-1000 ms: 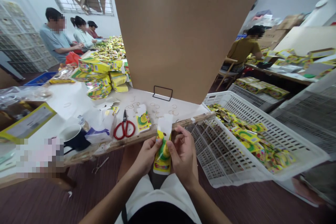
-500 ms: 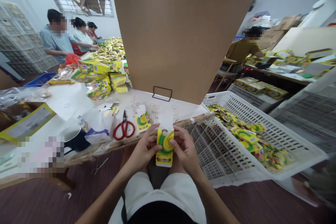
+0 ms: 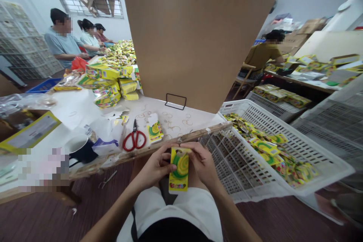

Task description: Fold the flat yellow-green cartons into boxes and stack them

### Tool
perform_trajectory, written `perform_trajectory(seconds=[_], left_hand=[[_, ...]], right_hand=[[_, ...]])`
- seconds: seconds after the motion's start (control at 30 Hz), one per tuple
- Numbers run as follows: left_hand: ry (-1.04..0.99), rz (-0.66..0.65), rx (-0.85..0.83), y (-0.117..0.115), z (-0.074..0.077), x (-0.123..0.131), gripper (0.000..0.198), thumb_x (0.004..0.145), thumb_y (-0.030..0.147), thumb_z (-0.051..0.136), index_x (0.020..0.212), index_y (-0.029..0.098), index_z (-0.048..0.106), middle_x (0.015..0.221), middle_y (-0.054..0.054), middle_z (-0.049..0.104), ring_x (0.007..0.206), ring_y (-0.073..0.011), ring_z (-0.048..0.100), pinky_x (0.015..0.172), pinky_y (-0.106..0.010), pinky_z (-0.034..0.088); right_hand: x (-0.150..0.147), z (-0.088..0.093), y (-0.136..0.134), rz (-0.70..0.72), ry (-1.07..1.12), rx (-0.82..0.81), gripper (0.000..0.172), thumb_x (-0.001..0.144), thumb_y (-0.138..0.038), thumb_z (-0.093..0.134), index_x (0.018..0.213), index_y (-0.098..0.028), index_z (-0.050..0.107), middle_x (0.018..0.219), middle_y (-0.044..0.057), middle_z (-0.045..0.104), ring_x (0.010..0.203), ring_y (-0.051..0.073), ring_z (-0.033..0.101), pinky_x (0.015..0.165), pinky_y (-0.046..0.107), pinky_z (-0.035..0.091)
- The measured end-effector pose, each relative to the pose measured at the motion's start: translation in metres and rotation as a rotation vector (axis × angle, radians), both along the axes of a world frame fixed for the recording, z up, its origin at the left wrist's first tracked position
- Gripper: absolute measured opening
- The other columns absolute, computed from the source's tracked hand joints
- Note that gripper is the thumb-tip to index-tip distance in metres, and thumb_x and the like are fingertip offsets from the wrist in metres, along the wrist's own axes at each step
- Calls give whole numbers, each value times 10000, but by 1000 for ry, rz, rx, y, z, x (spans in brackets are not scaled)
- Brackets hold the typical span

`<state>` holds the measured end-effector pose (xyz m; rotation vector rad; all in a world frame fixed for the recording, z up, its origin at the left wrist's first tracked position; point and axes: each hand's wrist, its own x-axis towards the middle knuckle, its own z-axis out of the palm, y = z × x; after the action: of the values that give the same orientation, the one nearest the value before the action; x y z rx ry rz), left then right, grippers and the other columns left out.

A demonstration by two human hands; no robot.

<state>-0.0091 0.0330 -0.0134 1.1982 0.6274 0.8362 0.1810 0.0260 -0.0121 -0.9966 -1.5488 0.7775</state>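
White flap no longer stands above the box [image 3: 179,174].
Left hand [image 3: 159,164] pinches its side, right hand [image 3: 202,159] its top corner; the top looks folded over.

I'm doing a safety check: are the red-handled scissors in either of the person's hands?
No, the scissors lie on the table, while the left hand and right hand touch a yellow box.

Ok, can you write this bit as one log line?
left hand: holds yellow box; right hand: at its top; red-handled scissors: on table

Smooth card box [image 3: 179,168], rough wooden table edge [image 3: 187,136]
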Motion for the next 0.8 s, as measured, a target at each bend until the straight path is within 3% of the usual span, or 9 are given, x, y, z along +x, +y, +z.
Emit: perform_trajectory(seconds=[0.07,0.17,0.27,0.4,0.5,0.57,0.63,0.7,0.8], left_hand=[[53,67,33,1,0,1,517,764,219,697,1229,187,473,1035,-108,675,927,-242,659,767,-332,517],[94,148,69,-1,1,4,529,760,200,685,1249,194,484,1048,-99,681,949,-242,652,783,-331,514],[98,122,65,-3,4,7,535,774,178,653,1278,193,476,1085,-102,673,987,-241,640,834,-352,503],[54,96,44,-2,6,6,548,771,182,656,1283,182,460,1075,-113,674,984,-246,642,848,-371,498],[21,102,31,-2,5,4,552,752,210,692,1255,168,466,997,-112,694,912,-254,666,788,-362,515],[17,99,18,-3,4,5,557,742,227,710,1240,161,470,962,-108,699,866,-250,675,753,-350,520],[36,100,26,-4,2,10,566,737,245,715,1238,151,470,948,-109,698,844,-245,676,740,-342,522],[99,122,82,2,-2,15,555,772,282,674,1263,149,450,965,-116,692,864,-241,670,755,-346,520],[415,344,278,27,-10,16,529,847,333,563,1320,161,401,1063,-128,663,994,-238,635,855,-360,488]], right_hand=[[3,1,-1,16,-114,31,269,907,-365,493,1001,-243,713,986,67,614,960,213,562,867,360,445],[2,2,-2,34,-163,-129,298,852,-338,577,1121,-234,653,803,30,611,762,180,576,681,296,474],[-4,0,-2,54,-107,-301,361,817,-271,602,1168,-206,551,651,-27,592,563,133,532,502,222,413],[-8,1,-2,-4,-112,-312,318,812,-257,603,1113,-188,528,521,-78,508,453,106,465,432,196,345],[-7,2,-3,-9,-144,-273,322,818,-303,621,1120,-198,583,564,-43,576,517,130,547,476,212,415],[-6,-1,-4,-11,-124,-210,287,848,-331,590,1104,-207,629,800,34,684,742,177,637,638,258,507],[-7,-6,-3,14,-64,-180,278,868,-340,561,1101,-210,638,1020,73,680,939,210,631,790,308,522],[-5,-12,1,33,19,-216,288,849,-349,586,1092,-196,620,1024,81,674,932,213,637,798,326,536],[8,-18,16,-259,329,-190,329,787,-373,658,1045,-204,545,905,41,665,774,180,657,711,329,564]])
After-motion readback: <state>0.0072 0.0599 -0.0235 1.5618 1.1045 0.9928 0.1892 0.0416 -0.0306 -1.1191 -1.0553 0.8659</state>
